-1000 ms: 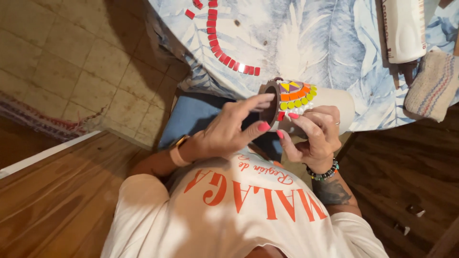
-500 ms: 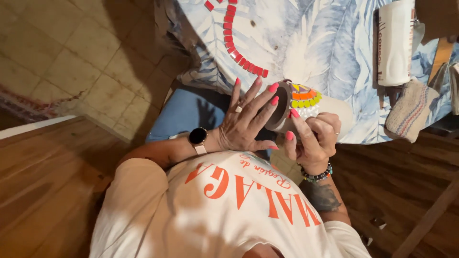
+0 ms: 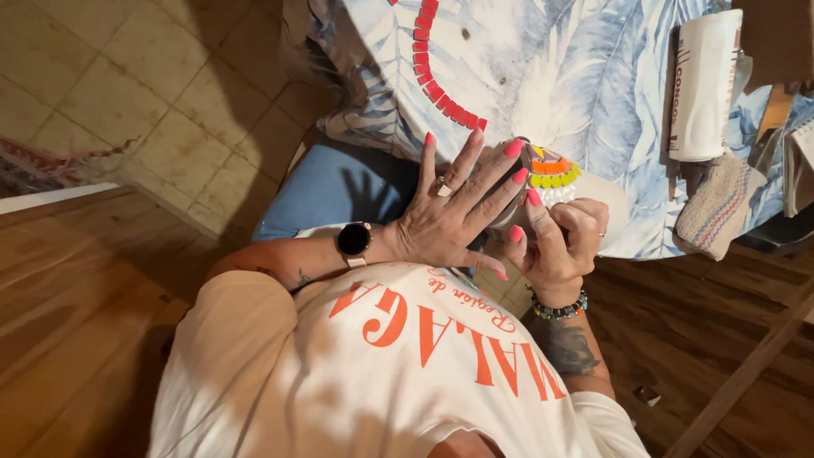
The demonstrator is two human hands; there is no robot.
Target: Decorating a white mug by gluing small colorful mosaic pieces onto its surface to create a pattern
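bench cloth (image 3: 593,76): pale blue w/ white leaf print, covers the bench across top of view, edge hangs down toward the lap.
floor (image 3: 102,102): beige tiles top left; wood boards lower left & right.
shirt (image 3: 381,365): white tee w/ orange lettering, fills bottom centre.
jeans (image 3: 339,191): blue, one knee shows just below the cloth edge.
white tube (image 3: 704,85): tall pale container lying on the cloth, top right, well apart from the hands.
striped cloth (image 3: 721,208): small woven rag at cloth edge, just below the tube.
red tile arc (image 3: 437,72): curved row of small red squares on the cloth, above the left hand.
mosaic piece (image 3: 555,174): rounded, white body, rings of yellow, orange & purple tiles; held in front of the chest at the bench edge, btwn both hands, mostly hidden by them.
left hand (image 3: 445,220): laid flat over the piece's left side, fingers (image 3: 487,182) spread apart & straight, pink nails, ring; not gripping.
right hand (image 3: 564,242): underneath & right of the piece, fingers curled round it, clamped on it.
watch (image 3: 354,240): dark round face, left wrist.
bead bracelet (image 3: 560,308): multicolour, right wrist.
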